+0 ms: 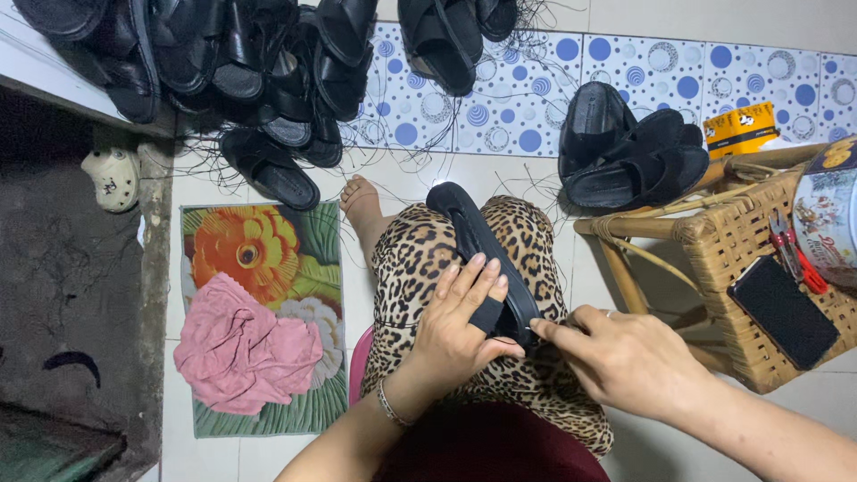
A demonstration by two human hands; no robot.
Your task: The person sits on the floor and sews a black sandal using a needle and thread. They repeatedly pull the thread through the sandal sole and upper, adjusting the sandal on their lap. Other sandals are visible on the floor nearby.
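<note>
A black sandal lies lengthwise on my lap over leopard-print fabric, its toe pointing away from me. My left hand wraps the sandal's near end, fingers spread over the strap. My right hand comes in from the right with thumb and forefinger pinched at the strap's edge; whatever they pinch is too small to make out. Thin black threads trail over the floor around my bare foot.
Heaps of black sandals lie at the top left and top right. A wicker stool on the right carries a black phone, red pliers and a round tin. A pink cloth rests on a flowered mat.
</note>
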